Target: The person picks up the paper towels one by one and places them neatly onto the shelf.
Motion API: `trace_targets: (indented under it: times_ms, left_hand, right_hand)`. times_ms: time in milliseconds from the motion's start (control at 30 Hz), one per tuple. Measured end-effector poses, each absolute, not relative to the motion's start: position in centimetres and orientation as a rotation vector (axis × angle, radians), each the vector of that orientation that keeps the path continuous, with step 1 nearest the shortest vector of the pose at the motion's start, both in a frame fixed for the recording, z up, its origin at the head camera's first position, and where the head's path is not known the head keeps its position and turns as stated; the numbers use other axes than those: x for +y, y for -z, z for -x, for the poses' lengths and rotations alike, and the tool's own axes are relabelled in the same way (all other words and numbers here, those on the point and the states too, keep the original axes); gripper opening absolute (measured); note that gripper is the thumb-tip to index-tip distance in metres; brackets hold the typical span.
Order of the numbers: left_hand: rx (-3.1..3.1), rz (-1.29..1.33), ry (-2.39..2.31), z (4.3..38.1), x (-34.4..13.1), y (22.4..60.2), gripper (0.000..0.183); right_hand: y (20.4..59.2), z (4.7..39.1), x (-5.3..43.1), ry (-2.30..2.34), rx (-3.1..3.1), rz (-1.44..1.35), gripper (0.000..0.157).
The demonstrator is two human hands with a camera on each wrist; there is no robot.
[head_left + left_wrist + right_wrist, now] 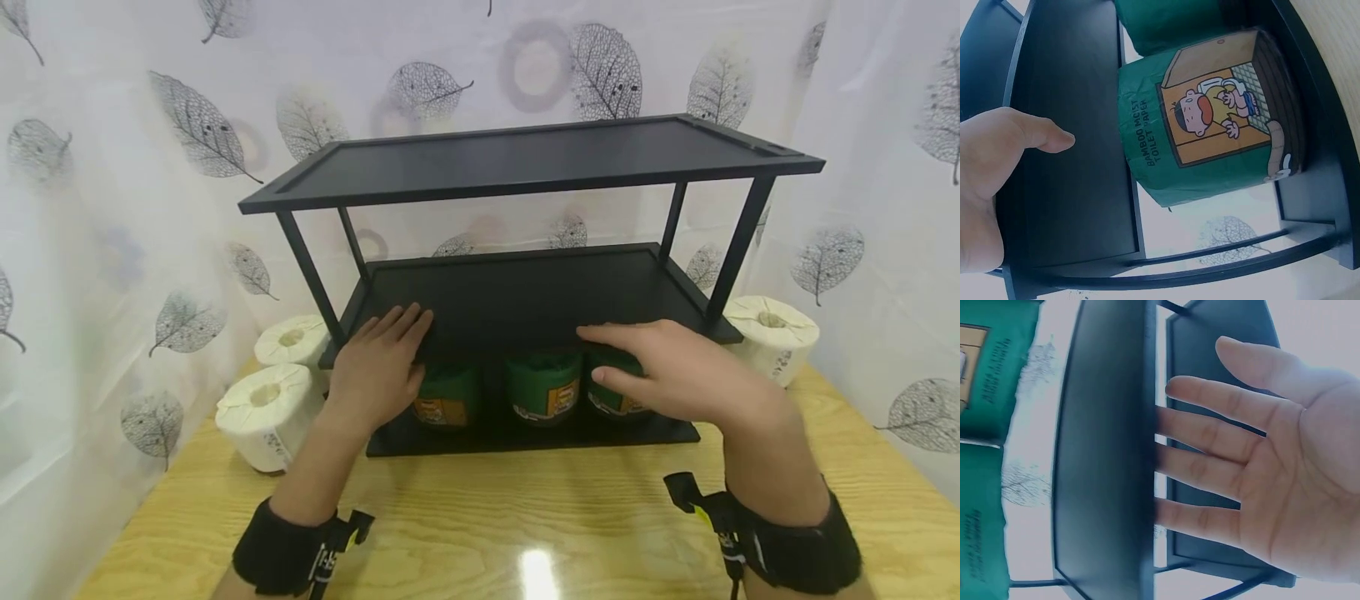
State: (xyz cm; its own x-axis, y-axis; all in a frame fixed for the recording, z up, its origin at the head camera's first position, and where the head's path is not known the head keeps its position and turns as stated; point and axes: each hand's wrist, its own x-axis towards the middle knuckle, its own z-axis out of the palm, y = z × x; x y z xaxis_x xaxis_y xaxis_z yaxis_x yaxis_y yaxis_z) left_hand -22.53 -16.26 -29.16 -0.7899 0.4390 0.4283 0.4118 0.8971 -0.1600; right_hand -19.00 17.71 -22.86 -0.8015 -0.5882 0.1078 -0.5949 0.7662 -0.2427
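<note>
A black three-tier rack [525, 296] stands in front of me. My left hand [371, 371] lies at the front left of its middle shelf with the fingers straight. At the front right edge of that shelf is my right hand [667, 367], its fingers extended and the thumb apart; in the right wrist view, the palm shows and the fingertips meet the shelf's edge. Neither hand grips anything. Below, on the bottom shelf, sit green-wrapped toilet paper rolls [543, 392]. The left wrist view shows one such roll [1141, 137] with a cartoon figure and printed lettering, beyond my left thumb [1054, 137].
White-wrapped paper rolls [270, 408] stand on the wooden table [450, 517] to the rack's left, and another white roll [772, 333] is at its right. The rack's top shelf [525, 158] overhangs the middle one. A leaf-patterned curtain [465, 50] hangs behind.
</note>
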Motion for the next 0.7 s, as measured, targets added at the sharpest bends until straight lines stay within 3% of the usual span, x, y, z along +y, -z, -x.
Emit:
trace_targets:
  times_ms: [367, 633, 700]
  left_hand:
    - [-2.573, 0.632, -0.081, 22.5, -16.4, 29.3, 0.061]
    - [-2.563, 0.642, -0.092, 22.6, -16.3, 29.2, 0.061]
    - [-2.56, 0.643, -0.092, 22.6, -16.3, 29.3, 0.061]
  right_hand:
    - [20.9, 16.4, 21.4, -0.371, -2.874, -0.788, 0.051]
    - [20.1, 15.7, 24.1, -0.371, -2.246, -0.499, 0.021]
    - [20.1, 15.9, 24.5, -0.469, -2.04, -0.401, 0.022]
